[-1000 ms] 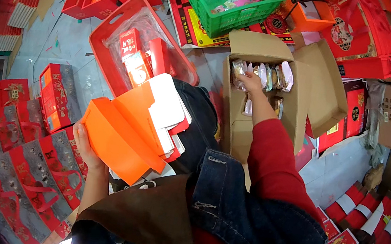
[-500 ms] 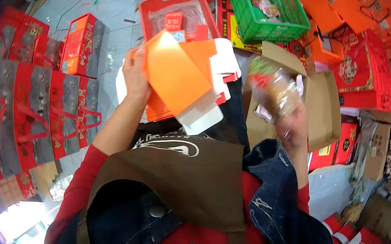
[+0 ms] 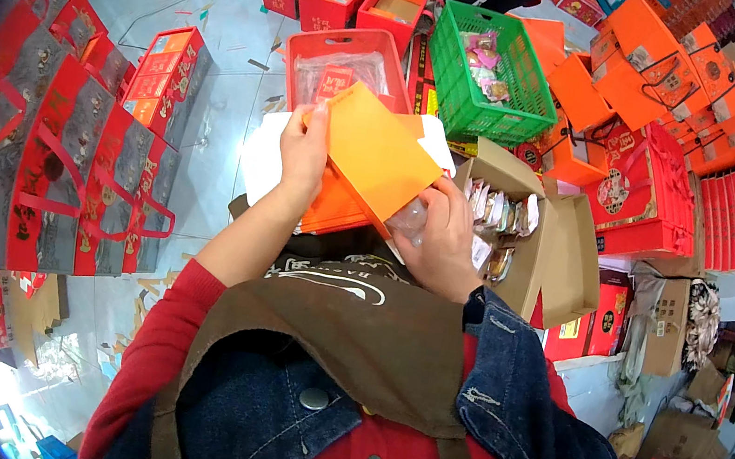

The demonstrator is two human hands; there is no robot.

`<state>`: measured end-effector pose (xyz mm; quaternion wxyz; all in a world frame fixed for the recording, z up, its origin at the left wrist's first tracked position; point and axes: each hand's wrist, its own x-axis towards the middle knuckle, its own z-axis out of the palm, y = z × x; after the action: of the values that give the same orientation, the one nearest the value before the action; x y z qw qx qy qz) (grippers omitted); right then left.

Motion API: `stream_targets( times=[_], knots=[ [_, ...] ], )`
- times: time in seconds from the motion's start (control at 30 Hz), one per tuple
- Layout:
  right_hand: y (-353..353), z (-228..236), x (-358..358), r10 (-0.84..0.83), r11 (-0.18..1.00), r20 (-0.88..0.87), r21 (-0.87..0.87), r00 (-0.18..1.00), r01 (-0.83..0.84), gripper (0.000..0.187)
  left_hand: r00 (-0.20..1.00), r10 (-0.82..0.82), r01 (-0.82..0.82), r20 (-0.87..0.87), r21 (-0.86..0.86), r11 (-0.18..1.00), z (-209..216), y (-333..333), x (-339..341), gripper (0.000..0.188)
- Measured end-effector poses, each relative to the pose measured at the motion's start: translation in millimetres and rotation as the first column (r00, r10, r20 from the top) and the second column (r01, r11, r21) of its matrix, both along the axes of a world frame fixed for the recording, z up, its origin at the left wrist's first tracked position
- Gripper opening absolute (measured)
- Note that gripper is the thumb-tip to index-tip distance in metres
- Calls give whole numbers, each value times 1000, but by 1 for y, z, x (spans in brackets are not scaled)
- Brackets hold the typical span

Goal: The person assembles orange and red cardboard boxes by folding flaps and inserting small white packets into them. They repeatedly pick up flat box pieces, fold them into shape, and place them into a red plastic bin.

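An orange cardboard box (image 3: pixel 383 152) is held up in front of me, its left side gripped by my left hand (image 3: pixel 304 160). At its lower right end my right hand (image 3: pixel 446 241) closes on a clear plastic-wrapped package (image 3: pixel 408 219). Only a bit of that package shows; I cannot tell how far it sits inside the box. Below lie more flat orange cartons (image 3: pixel 334 201) and white card flaps (image 3: pixel 266 150). To the right, an open brown carton (image 3: pixel 527 261) holds several small wrapped packets (image 3: pixel 506 213).
A red tray (image 3: pixel 303 56) with small red boxes and a green crate (image 3: pixel 495 125) with wrapped packets stand beyond my hands. Red gift bags (image 3: pixel 58 158) line the left; orange boxes (image 3: pixel 648 72) and a red gift box (image 3: pixel 650 194) crowd the right.
My right hand has brought the wrapped package left from over the brown carton to the orange box's end. The packets inside the carton now show.
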<state>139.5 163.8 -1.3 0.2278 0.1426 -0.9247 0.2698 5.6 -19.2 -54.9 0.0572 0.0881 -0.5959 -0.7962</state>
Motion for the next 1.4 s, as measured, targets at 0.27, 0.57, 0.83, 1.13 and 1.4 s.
stream_targets(
  times=[0.27, 0.57, 0.83, 1.13, 1.4],
  knots=[
    [11, 13, 7, -196, 941, -72, -293, 978, 167, 45, 987, 146, -160, 71, 280, 946, 5, 2, 7, 27],
    [-18, 10, -25, 205, 908, 2, -375, 979, -189, 84, 963, -268, 146, 5, 829, 540, 60, 9, 46, 35],
    [-27, 39, -80, 106, 87, -75, -993, 992, -85, 69, 859, -495, 488, -128, 497, 718, 47, -9, 90, 73],
    [-19, -12, -61, 481, 149, 36, -988, 876, -41, 71, 743, -631, 645, -225, -14, 764, 40, -32, 32, 62],
    [0, -15, -62, 420, 556, 255, -831, 871, -25, 56, 792, -606, 609, -68, 133, 782, 26, -16, 31, 49]
  ],
)
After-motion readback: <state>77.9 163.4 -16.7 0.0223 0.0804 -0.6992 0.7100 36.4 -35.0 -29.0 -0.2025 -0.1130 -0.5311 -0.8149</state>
